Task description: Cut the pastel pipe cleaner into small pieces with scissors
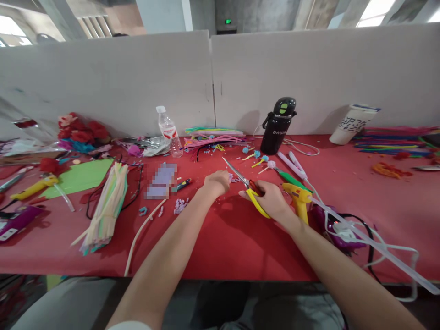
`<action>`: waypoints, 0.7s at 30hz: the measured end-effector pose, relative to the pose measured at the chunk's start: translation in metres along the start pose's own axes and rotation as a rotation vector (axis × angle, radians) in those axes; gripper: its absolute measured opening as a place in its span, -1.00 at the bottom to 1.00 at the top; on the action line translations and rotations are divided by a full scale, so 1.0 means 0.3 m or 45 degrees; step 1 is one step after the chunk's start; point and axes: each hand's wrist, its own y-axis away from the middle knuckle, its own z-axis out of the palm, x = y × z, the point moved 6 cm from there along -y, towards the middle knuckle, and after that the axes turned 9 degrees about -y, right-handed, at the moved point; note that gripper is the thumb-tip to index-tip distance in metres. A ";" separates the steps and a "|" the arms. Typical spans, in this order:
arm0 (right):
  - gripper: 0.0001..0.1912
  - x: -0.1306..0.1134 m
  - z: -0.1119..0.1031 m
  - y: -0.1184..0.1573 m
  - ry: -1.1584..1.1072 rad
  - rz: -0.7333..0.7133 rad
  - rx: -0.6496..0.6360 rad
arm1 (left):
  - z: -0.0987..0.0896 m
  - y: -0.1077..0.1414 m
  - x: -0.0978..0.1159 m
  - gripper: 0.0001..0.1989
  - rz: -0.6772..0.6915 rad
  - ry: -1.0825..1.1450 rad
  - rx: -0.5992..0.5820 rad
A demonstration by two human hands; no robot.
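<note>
Yellow-and-red-handled scissors (255,204) are in my right hand (270,198), whose fingers go round the handles. The blades point up and to the left, and look nearly closed. My left hand (217,182) is low over the red tabletop, left of the scissor tips, with its fingers curled in. What those fingers hold, if anything, is hidden. Small purple cut pieces (233,178) lie just right of it. Another little heap of purple pieces (180,206) lies left of my forearm. Beyond the scissors are several fuzzy-headed stems (271,165) in blue and pink.
A yellow glue gun (301,197) with a long clear stick sits beside my right wrist. Bundled pale fuzzy sticks (108,206) lie at left. A black flask (278,128), a plastic bottle (170,133) and a white cup (352,124) stand along the partition (144,87). Cables run at right.
</note>
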 end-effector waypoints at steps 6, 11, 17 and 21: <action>-0.46 0.000 0.000 0.002 0.010 -0.008 0.005 | -0.004 0.037 -0.045 -0.76 0.019 0.026 0.091; -0.45 0.005 0.006 -0.001 0.021 -0.020 -0.006 | -0.006 0.049 -0.026 -0.74 0.050 0.142 0.185; -0.47 0.004 0.004 -0.006 0.022 -0.030 -0.016 | 0.013 0.043 0.024 -0.75 0.008 0.066 0.139; -0.48 0.010 0.006 -0.005 0.006 -0.006 -0.027 | 0.020 0.028 0.025 -0.77 -0.017 0.051 0.108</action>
